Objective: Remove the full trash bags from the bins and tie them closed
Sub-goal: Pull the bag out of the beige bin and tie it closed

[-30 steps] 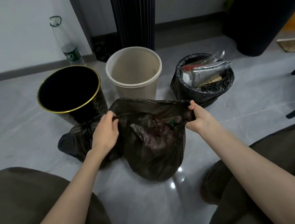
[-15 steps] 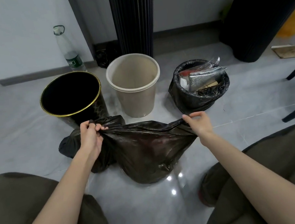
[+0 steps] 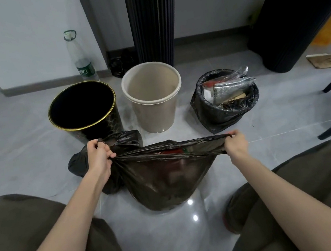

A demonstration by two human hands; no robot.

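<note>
Spanning left hand (image 3: 100,160) to right hand (image 3: 236,145): bag rim (image 3: 173,145)

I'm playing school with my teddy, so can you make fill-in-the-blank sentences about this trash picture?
The left hand and right hand both grip a ____ bag.
The beige bin is ____.
The black bin has a ____ rim.
The stuffed bag stands ____ of the beige bin.
Missing words: black, empty, gold, right.

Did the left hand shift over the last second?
Yes. The left hand moved left, away from the beige bin, pulling the trash bag mouth taut and flat.
</note>
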